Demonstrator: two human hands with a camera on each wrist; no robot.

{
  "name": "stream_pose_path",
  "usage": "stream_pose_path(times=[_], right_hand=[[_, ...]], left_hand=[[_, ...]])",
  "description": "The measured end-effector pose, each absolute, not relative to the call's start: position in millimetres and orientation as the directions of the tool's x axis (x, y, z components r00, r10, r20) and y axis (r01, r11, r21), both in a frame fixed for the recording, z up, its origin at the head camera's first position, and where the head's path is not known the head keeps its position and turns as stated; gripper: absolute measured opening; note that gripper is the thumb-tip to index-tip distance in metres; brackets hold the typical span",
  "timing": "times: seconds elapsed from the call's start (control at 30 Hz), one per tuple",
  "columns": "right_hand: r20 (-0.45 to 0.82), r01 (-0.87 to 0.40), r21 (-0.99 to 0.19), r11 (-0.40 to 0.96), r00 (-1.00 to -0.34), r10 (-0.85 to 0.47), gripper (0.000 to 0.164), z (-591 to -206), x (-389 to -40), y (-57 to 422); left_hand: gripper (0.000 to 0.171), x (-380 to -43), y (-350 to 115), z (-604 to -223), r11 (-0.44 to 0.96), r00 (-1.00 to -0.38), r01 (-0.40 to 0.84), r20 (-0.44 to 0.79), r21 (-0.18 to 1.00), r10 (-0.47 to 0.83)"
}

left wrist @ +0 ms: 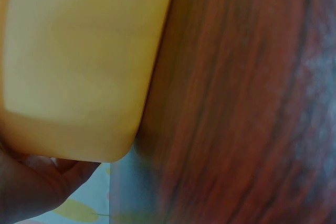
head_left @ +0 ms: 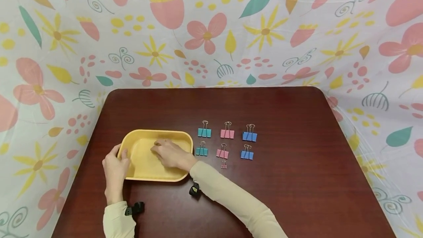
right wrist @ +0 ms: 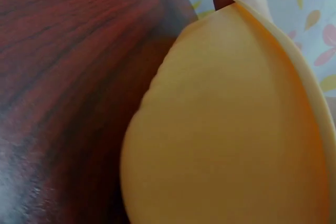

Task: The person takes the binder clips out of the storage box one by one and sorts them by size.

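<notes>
A yellow plastic tray (head_left: 140,161) with rounded corners lies on the left part of the table. My left hand (head_left: 115,166) grips its left end, thumb over the rim and fingers outside; the left wrist view shows that hand (left wrist: 37,187) at the tray's end (left wrist: 79,66). Inside the tray, my right hand (head_left: 172,153) reaches in from the right with bent fingers low near the bottom. Whether something is between its fingertips is hidden. In the right wrist view the tray's wall (right wrist: 226,129) blocks sight of the right fingers.
Right of the tray, binder clips stand in columns: teal clips (head_left: 204,132), pink clips (head_left: 227,134) with a tiny pink one (head_left: 224,166) in front, and blue clips (head_left: 249,136). A patterned cloth (head_left: 205,58) hangs behind the dark wooden table (head_left: 297,179).
</notes>
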State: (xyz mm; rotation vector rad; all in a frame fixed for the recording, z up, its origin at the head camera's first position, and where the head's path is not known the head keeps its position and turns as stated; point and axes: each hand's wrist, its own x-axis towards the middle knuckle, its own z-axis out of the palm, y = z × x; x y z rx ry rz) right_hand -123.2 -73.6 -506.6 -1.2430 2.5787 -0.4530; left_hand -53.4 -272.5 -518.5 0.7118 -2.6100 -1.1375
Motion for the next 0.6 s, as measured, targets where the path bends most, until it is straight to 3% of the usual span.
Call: stream_pose_path(times=[0.6], right_hand=[[0.055,-0.734,-0.434,0.522,-0.6,-0.798,0.005,-514,-122,-61]], left_hand=[[0.032,-52,-272,-519,0.605,-0.862,-0.319,0.041,0.73,-0.505]])
